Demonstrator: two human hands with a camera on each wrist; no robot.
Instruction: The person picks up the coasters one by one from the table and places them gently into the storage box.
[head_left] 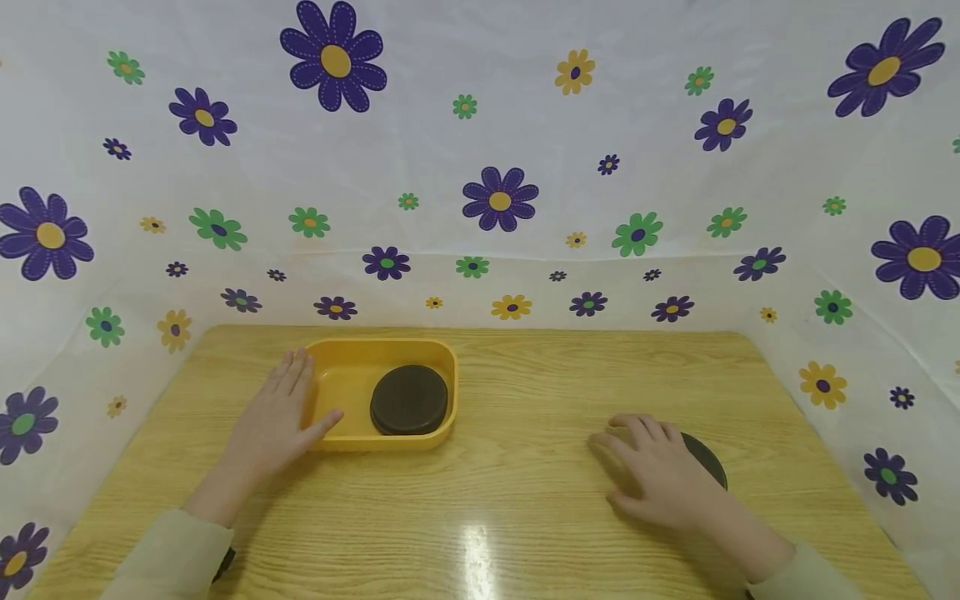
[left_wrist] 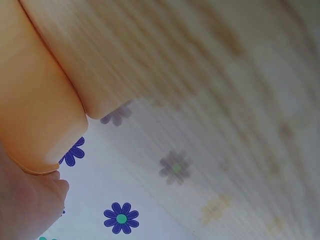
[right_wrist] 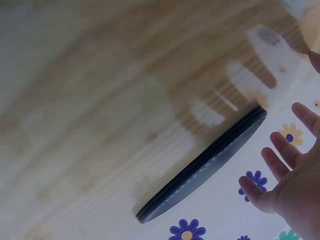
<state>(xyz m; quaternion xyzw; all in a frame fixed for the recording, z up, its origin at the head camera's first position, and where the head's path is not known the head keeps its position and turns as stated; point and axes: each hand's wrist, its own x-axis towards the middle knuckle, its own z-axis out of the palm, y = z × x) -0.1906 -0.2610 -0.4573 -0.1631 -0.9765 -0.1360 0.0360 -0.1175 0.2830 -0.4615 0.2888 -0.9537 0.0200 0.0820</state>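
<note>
A yellow rectangular tray (head_left: 345, 444) with rounded corners stands on the wooden table, left of the middle. Inside it, toward the right end, lies a dark round disc (head_left: 409, 400). My left hand (head_left: 273, 421) lies along the tray's left side, fingers straight and thumb stretched over the near left corner; its wrist view has the hand (left_wrist: 32, 205) against the tray's wall (left_wrist: 45, 95). On the right, my right hand (head_left: 663, 479) is held over a second dark disc (head_left: 705, 458), partly covering it. The right wrist view shows that disc (right_wrist: 202, 167) flat on the table, apart from the spread fingers.
The light wood-grain table (head_left: 525, 500) has a bright reflection near its front. A white cloth (head_left: 420, 150) with purple, green and yellow flowers rises behind the table and along both sides.
</note>
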